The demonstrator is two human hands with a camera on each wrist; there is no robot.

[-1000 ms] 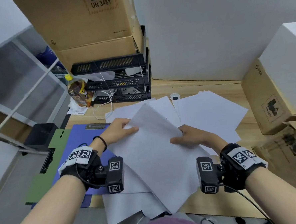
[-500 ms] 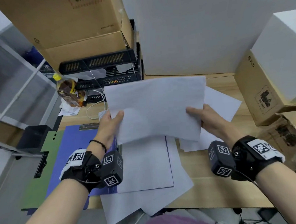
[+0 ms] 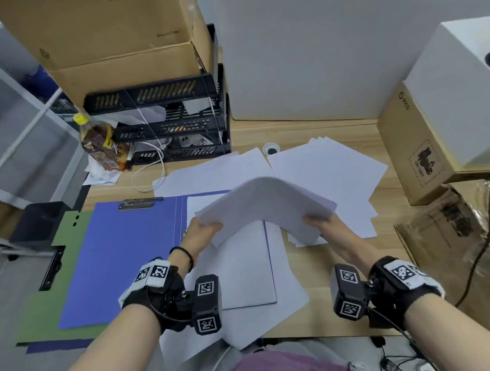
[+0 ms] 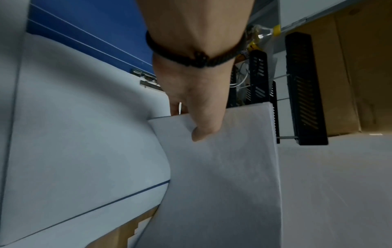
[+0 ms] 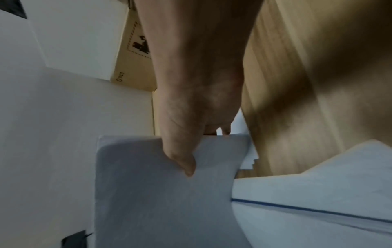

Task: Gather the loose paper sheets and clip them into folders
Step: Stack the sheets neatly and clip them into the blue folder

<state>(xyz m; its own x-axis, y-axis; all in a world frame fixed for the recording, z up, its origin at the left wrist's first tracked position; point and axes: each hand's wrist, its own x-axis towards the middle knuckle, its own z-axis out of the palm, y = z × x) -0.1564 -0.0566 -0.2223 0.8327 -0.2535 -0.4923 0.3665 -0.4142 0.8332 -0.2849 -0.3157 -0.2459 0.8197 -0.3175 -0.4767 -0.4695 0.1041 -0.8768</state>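
Observation:
A stack of white paper sheets arches upward between my two hands above the desk. My left hand pinches its left edge, thumb on top. My right hand pinches the right edge of the same stack, thumb on top. Below it an open blue folder lies flat with a metal clip at its far edge and white sheets on its right half. More loose sheets are spread on the desk behind and to the right.
A green folder lies under the blue one at the left. A black tray rack, a bottle and a white cable stand at the back left. Cardboard boxes crowd the right; a white panel stands behind.
The stack, held flat and high half a second ago, has come down toward the folder and now bows upward in the middle. Both hands have moved closer together.

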